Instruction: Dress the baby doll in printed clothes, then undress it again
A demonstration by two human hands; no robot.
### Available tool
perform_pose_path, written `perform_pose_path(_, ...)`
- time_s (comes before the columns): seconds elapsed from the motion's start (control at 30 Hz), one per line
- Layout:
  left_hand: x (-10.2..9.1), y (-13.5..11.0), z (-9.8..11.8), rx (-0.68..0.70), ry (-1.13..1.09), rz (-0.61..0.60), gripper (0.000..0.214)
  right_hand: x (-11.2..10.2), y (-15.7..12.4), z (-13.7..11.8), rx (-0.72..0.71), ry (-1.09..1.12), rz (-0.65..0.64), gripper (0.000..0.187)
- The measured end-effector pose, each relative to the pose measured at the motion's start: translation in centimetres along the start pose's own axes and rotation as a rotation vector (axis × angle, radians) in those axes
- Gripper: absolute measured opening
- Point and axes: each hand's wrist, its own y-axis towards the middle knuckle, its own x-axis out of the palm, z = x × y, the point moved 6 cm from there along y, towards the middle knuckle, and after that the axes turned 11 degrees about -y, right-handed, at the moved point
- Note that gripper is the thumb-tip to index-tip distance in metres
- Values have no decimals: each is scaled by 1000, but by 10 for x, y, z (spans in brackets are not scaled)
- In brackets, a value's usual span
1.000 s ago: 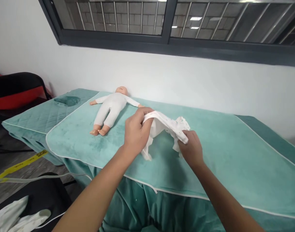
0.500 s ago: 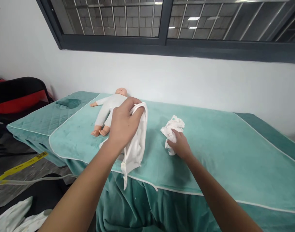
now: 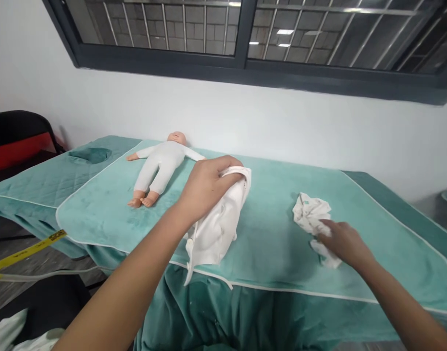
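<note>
Left hand (image 3: 205, 187): fingers clamped on the top edge of the white garment (image 3: 218, 226), hanging down onto the bed (image 3: 267, 243).
Right hand (image 3: 346, 243): laid on the crumpled cloth (image 3: 311, 214); grip impossible to tell.
Crumpled cloth: on the bed, 3 o'clock of the garment, well apart.
Doll (image 3: 159, 163): face up, 10 o'clock of the left hand.

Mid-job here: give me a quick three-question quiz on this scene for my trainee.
1. Fill in: the doll lies on its ___ on the teal cover.
2. True or false: the left hand has its grip on the plain white garment.
3. The right hand touches: A) the doll B) the crumpled printed cloth C) the plain white garment.
Key: 1 back; 2 true; 3 B.
</note>
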Motion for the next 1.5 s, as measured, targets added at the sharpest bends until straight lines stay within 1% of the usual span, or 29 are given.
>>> perform_pose_path(0.03,6,1,2,0,-5,-38,15,0,-7,-12,-31,-15,-14,39)
perform_pose_path(0.07,12,2,5,1,-4,-78,14,-5,-13,-28,-52,-40,25,41)
perform_pose_path(0.1,17,2,9,5,3,-121,13,-14,-19,-50,-96,-28,62,42)
perform_pose_path(0.13,23,1,13,13,13,-165,12,-25,-24,-75,-167,55,72,46)
perform_pose_path(0.17,28,0,19,23,28,-208,12,-38,-29,-102,-250,206,47,51)
perform_pose_path(0.23,34,-3,29,47,80,-259,14,-68,-43,-158,-474,599,-114,61)
perform_pose_path(0.27,34,-4,34,59,114,-257,14,-84,-51,-183,-577,778,-197,60)
perform_pose_path(0.3,33,-6,38,72,150,-237,14,-100,-58,-202,-638,917,-240,57)
perform_pose_path(0.33,30,-6,41,85,185,-202,14,-115,-63,-216,-670,1019,-223,55)
perform_pose_path(0.4,23,-8,46,121,249,-112,12,-132,-72,-236,-666,1147,-215,52)
perform_pose_path(0.47,16,-10,49,167,315,-36,10,-139,-77,-248,-634,1229,-213,48)
perform_pose_path(0.5,13,-11,51,193,355,-8,9,-140,-78,-251,-606,1239,-187,44)
perform_pose_path(0.53,11,-13,52,217,398,12,9,-140,-77,-252,-567,1225,-133,37)
perform_pose_path(0.6,9,-16,54,255,495,38,11,-143,-72,-249,-493,1131,43,25)
perform_pose_path(0.63,8,-17,54,263,548,46,12,-145,-68,-246,-471,1072,136,24)
perform_pose_path(0.7,6,-19,54,259,669,60,14,-148,-59,-239,-463,952,275,32)
perform_pose_path(0.77,1,-19,51,240,802,91,16,-147,-47,-230,-463,812,352,36)
perform_pose_path(0.83,-6,-18,43,214,913,134,18,-141,-36,-217,-435,664,377,34)
perform_pose_path(0.9,-13,-16,29,176,973,149,19,-133,-26,-202,-391,554,363,31)
perform_pose_path(0.97,-19,-17,13,134,993,164,22,-123,-19,-188,-337,496,326,29)
perform_pose_path(1.07,-27,-22,-6,96,942,261,28,-116,-18,-170,-287,503,280,28)
perform_pose_path(1.17,-32,-27,-15,87,774,337,31,-122,-20,-159,-231,604,230,27)
perform_pose_path(1.27,-38,-25,-20,17,663,354,25,-132,-14,-149,-124,666,150,22)
perform_pose_path(1.33,-43,-19,-28,-79,647,320,21,-130,-4,-144,-94,665,22,19)
perform_pose_path(1.43,-44,0,-52,-245,653,190,22,-110,19,-143,-157,545,-214,19)
perform_pose_path(1.47,-43,7,-63,-292,672,141,25,-101,27,-145,-194,466,-256,19)
perform_pose_path(1.5,-41,15,-74,-326,710,109,27,-92,35,-147,-228,378,-266,19)
